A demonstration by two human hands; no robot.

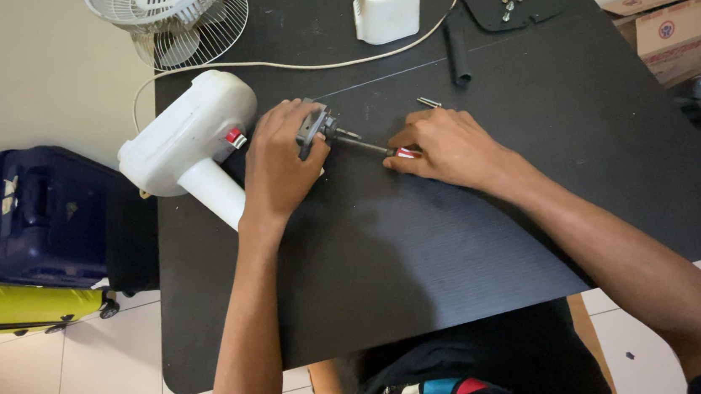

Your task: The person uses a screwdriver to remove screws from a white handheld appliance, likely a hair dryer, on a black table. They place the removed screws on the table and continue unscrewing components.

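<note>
Head camera looks down on the left hand clasped around a small grey fan motor, and the right hand closed on the red-handled screwdriver, whose shaft bridges the gap between the two hands and meets the motor. Both sit mid-tabletop on the black table, nearer its left edge. Just left lies the white fan body; toward the far edge are the fan grille, a white motor cover and loose screws.
</note>
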